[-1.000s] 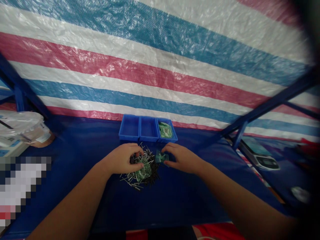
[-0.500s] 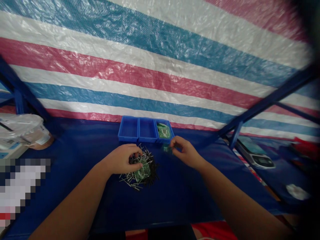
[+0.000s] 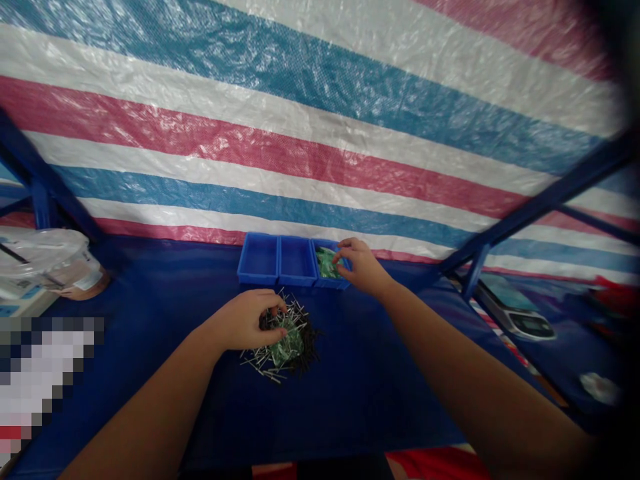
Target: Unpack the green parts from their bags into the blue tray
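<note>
A pile of thin metal pins or nails (image 3: 267, 375), silvery and dark, lies on the blue table with a green plastic packet (image 3: 289, 345) on top. My left hand (image 3: 255, 320) rests at the pile's left side, fingers curved and apart, thumb touching the packet's edge. Three joined blue bins stand behind the pile: the left bin (image 3: 260, 257) and middle bin (image 3: 297, 258) hold nothing visible, while the right bin (image 3: 340, 283) contains green packets (image 3: 327, 264). Over that right bin is my right hand (image 3: 361, 267), its fingers parted and nothing visible between them.
A lidded plastic tub (image 3: 75, 267) stands at the far left beside a pale device. On the right are a digital scale (image 3: 530, 323) and a crumpled white item (image 3: 600, 387). Blue metal frame bars (image 3: 530, 217) slant up on both sides before a striped sheet (image 3: 300, 153).
My right hand has moved up and over the right bin, and the green packet it held in front of the bins is no longer between its fingers. My left hand has barely moved.
</note>
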